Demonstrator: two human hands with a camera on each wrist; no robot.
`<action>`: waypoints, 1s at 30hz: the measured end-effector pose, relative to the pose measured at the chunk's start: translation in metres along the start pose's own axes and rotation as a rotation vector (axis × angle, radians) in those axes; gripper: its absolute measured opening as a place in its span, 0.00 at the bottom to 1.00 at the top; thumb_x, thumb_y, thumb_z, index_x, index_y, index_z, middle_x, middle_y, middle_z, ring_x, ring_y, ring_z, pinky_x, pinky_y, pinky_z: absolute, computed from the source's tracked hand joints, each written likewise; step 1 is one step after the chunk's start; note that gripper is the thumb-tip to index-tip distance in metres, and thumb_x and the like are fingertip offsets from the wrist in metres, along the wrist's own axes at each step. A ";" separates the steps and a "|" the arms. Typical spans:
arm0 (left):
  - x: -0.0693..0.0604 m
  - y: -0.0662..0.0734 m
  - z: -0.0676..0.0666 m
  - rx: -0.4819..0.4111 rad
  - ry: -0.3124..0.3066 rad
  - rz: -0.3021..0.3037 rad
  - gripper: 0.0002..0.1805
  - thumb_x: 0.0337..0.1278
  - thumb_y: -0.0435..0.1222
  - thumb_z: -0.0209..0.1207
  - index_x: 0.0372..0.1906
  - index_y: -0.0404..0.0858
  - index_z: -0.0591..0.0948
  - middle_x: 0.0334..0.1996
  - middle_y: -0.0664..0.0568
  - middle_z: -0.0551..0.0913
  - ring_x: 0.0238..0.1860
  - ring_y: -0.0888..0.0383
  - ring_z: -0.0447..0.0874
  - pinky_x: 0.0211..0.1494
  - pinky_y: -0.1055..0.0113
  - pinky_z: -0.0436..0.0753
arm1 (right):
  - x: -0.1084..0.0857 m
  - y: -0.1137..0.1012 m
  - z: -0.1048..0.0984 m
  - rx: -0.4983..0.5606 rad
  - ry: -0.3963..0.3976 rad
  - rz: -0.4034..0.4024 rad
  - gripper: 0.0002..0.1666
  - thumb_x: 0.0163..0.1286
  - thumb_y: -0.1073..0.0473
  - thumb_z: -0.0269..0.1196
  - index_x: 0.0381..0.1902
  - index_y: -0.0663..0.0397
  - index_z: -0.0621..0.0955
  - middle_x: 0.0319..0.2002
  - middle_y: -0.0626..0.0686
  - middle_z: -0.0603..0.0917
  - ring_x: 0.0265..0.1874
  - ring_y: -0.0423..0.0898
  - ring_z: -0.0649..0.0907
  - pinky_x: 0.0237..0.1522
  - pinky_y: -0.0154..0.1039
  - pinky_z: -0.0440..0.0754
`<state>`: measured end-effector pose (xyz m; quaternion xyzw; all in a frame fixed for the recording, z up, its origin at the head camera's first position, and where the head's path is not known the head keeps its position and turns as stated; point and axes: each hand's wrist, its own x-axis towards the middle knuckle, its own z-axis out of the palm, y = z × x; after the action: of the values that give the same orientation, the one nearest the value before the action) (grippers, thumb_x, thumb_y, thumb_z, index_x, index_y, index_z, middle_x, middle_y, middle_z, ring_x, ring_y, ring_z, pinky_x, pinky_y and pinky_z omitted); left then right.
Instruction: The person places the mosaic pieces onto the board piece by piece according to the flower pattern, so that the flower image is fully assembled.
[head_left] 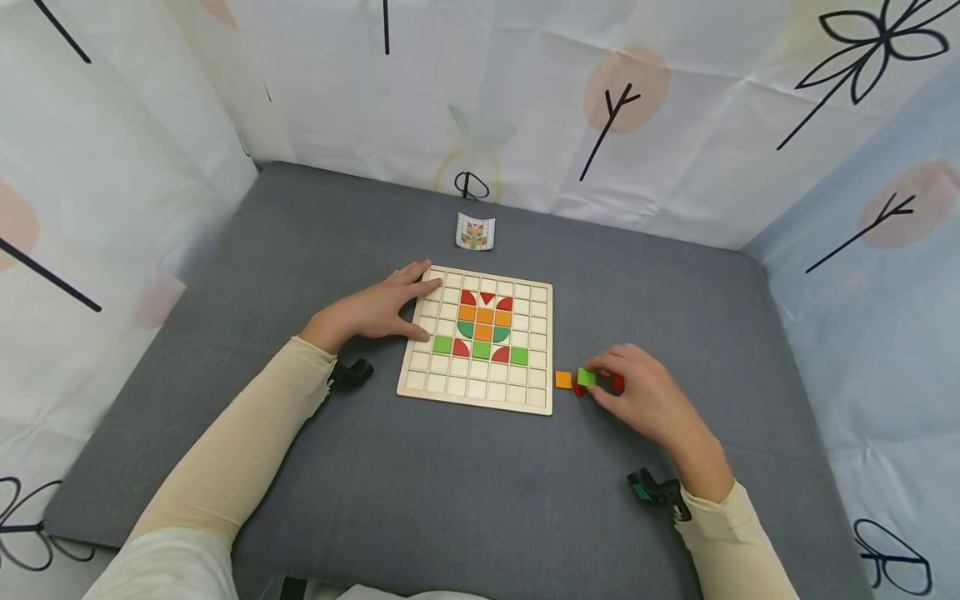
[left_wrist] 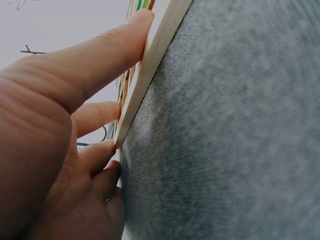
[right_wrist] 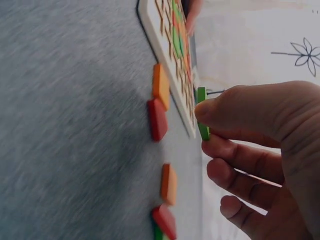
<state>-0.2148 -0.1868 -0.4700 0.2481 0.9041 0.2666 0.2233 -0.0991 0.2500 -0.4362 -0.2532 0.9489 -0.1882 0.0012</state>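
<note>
A pale wooden grid board [head_left: 476, 389] lies on the grey table, with red, orange, light green and dark green tiles set in its middle cells. My left hand [head_left: 375, 308] rests at the board's left side, fingers extended, thumb [left_wrist: 117, 45] touching its edge. Right of the board, my right hand [head_left: 648, 392] pinches a light green square tile [head_left: 587, 377] between thumb and finger. In the right wrist view that tile [right_wrist: 202, 112] is held above the table. Below it lie an orange tile [right_wrist: 160, 86] and a red tile [right_wrist: 157, 120].
Farther along the same row are another orange tile [right_wrist: 169, 184] and a red tile [right_wrist: 164, 221] overlapping a green piece. Behind the board lies a small pattern card [head_left: 475, 232]. Printed white curtains [head_left: 525, 108] surround the grey table [head_left: 480, 492].
</note>
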 end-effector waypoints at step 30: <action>-0.002 0.003 -0.001 -0.005 0.002 -0.006 0.57 0.66 0.52 0.76 0.90 0.45 0.55 0.90 0.48 0.35 0.88 0.43 0.29 0.84 0.37 0.48 | 0.053 -0.045 0.014 0.110 0.080 -0.227 0.13 0.64 0.67 0.78 0.46 0.55 0.90 0.43 0.50 0.86 0.45 0.49 0.81 0.45 0.49 0.83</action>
<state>-0.2132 -0.1861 -0.4674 0.2447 0.9044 0.2684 0.2238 -0.1224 0.1839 -0.4285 -0.3506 0.9018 -0.2488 -0.0439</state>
